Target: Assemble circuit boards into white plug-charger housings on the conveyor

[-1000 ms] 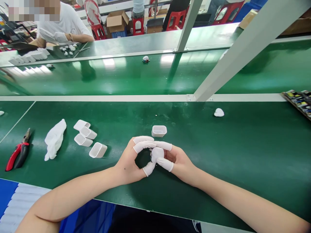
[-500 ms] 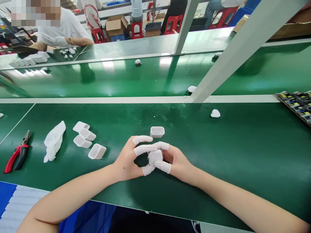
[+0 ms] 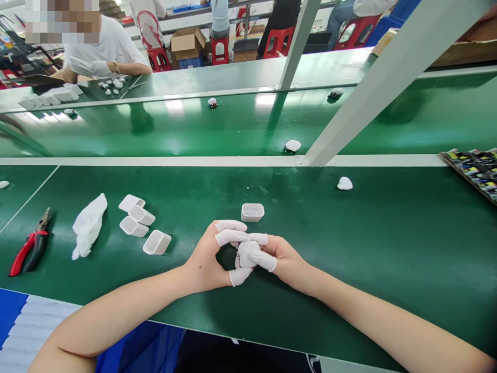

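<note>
Between both hands, over the near green bench, is a small white plastic cap with rounded corners and some darker detail at its left edge. My left hand grips it from the left, fingers above and thumb below, with white finger cots on. From the right, my right hand pinches it, the thumb lying across its face and the fingers behind, also in finger cots. What lies under the cap is mostly hidden. Just beyond the hands stands a hollow white plastic housing.
Several more white housings lie to the left, beside a crumpled white cloth or glove and red-black pliers. A white piece and a circuit-board panel are rightward. White-topped parts sit on the green belt beyond. A co-worker sits opposite.
My right thumb has slid up and left across the cap's face. White-topped parts on the far belt have shifted left. The view has moved slightly.
</note>
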`<state>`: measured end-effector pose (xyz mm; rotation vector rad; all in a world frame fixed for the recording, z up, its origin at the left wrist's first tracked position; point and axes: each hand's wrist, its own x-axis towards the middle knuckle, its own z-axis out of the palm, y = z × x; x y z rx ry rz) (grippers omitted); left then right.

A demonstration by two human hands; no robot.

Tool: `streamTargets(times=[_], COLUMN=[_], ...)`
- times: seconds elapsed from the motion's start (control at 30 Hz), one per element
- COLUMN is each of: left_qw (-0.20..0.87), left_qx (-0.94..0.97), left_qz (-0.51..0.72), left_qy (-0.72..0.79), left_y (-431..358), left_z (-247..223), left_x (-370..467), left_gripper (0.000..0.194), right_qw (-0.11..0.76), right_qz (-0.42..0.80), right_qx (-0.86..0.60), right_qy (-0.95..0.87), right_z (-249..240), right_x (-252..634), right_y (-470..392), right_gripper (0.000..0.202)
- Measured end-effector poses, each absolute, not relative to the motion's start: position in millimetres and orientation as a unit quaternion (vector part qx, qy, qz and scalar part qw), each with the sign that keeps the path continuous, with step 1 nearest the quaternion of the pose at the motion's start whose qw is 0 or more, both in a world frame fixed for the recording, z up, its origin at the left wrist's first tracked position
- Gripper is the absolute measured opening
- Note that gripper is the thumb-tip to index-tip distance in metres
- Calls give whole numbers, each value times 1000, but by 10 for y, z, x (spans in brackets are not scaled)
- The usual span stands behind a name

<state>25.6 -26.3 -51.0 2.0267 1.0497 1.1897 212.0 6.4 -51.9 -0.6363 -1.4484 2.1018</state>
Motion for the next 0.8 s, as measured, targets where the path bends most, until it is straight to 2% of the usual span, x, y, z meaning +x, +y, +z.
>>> streamTargets(times=[0.13, 0.23, 0.3, 0.47, 0.57, 0.7, 0.8], left_qw=[285, 277, 247, 155, 173, 209, 194], left_qx=[756, 764, 778, 803, 788, 772, 785], left_qz=[440, 436, 434, 448, 457, 466, 462], left_qy=[393, 387, 382, 363, 375, 378, 364], left_y=[-247, -235, -234, -253, -264, -265, -257], left_z=[-532, -533, -521, -488, -483, -476, -470], left_x=[224, 202, 204, 263, 287, 282, 280], left_gripper=[44, 45, 45, 50, 48, 45, 45], right_qw=[233, 222, 227, 234, 224, 198, 225], right_qz=[784, 792, 790, 747, 767, 809, 789], right_qx=[-226, -199, -194, -261, -242, -190, -209], right_qy=[-529, -532, -535, -565, -550, -520, -533], right_z=[-529, -517, -514, -524, -485, -424, -465], right_x=[2131, 2144, 2145, 2118, 2128, 2163, 2152], right_y=[91, 108, 95, 22, 40, 102, 81], right_gripper=[22, 27, 31, 19, 17, 23, 27])
